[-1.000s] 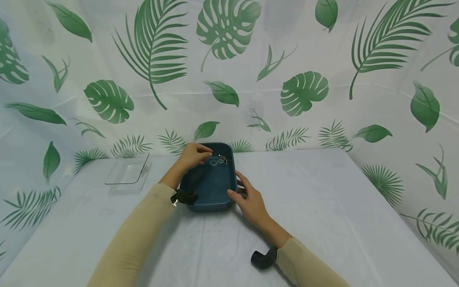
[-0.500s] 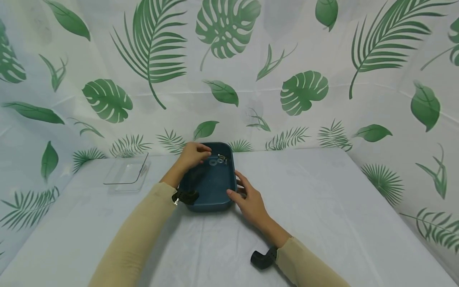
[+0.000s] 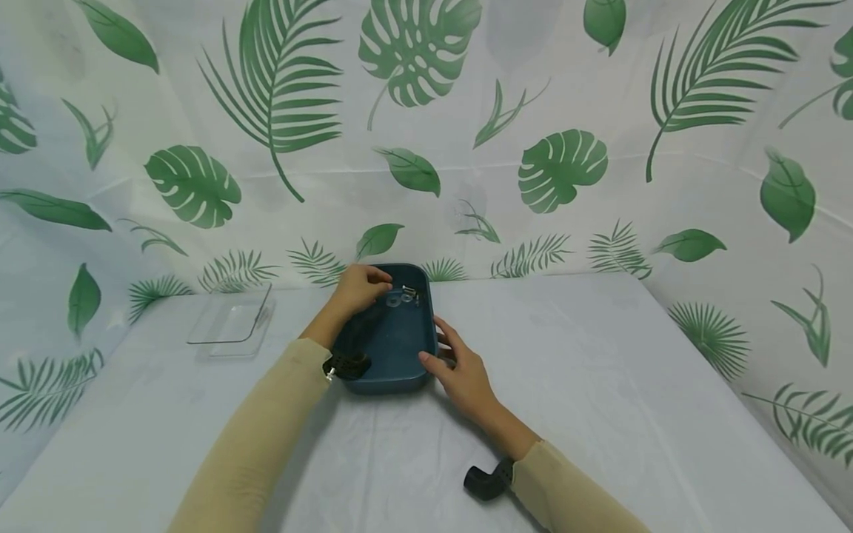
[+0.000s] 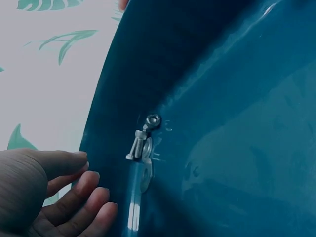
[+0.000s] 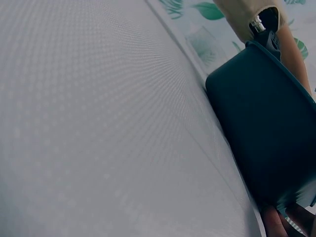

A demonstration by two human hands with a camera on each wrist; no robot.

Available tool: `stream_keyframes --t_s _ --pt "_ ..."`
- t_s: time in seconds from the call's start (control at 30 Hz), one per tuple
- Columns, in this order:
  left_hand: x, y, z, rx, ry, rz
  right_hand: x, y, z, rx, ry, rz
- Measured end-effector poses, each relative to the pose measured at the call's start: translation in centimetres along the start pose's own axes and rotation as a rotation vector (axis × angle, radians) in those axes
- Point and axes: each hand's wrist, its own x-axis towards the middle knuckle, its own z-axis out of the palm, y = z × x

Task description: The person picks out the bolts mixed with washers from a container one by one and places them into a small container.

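Note:
A deep blue plastic bin (image 3: 400, 348) stands on the white-covered table. In its far end lie several small metal bolts (image 4: 137, 144) and flat washers (image 4: 146, 175), close to the wall. My left hand (image 3: 358, 289) hovers over the bin's far left part, thumb and index tips close together, other fingers loosely bent. In the left wrist view nothing shows between those fingers (image 4: 98, 197). My right hand (image 3: 466, 374) holds the bin's right side, its thumb at the rim and the other fingers against the outer wall. The right wrist view shows only part of those fingers.
A clear rectangular glass dish (image 3: 229, 326) sits to the left at the back of the table. A white curtain (image 3: 493, 178) with green leaf prints hangs behind. Each wrist wears a black camera mount, such as the right one (image 3: 486, 483).
The head view has turned very slightly, shifting the scene. Both hands, the bin and the bolts keep their places relative to one another.

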Motion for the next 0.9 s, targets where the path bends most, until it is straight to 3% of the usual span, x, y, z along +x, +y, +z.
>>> stream_keyframes --t_s 0.23,0.57,0.9 --pt "0.5 -0.3 0.2 0.054 0.019 0.026 0.0 -0.3 -0.1 0.002 -0.001 -0.010" --pt "0.5 -0.3 -0.1 0.017 -0.003 0.000 0.0 -0.1 -0.1 -0.012 0.000 -0.028" --pt "1.2 -0.1 0.0 0.141 -0.067 0.032 0.0 -0.1 0.0 0.002 0.002 -0.019"
